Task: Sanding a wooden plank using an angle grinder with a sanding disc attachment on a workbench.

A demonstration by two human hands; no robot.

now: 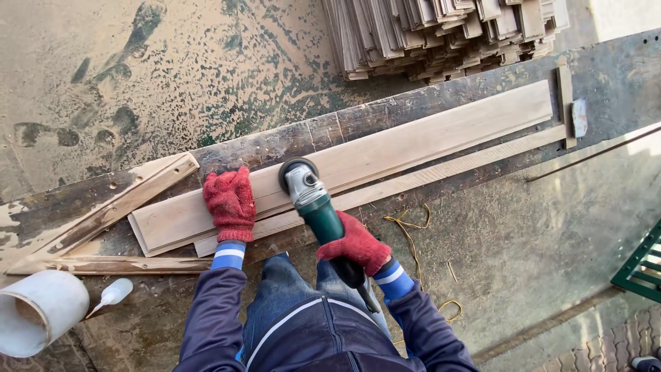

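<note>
pressing left hand [230, 202] on board [413, 141] beside grinder [313, 200].

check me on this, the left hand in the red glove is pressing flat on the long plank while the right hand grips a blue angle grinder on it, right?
Not quite: the angle grinder has a green body, not blue. The head view shows it. The rest holds: the left hand in its red glove presses flat on the long plank while the right hand grips the grinder on it.
</note>
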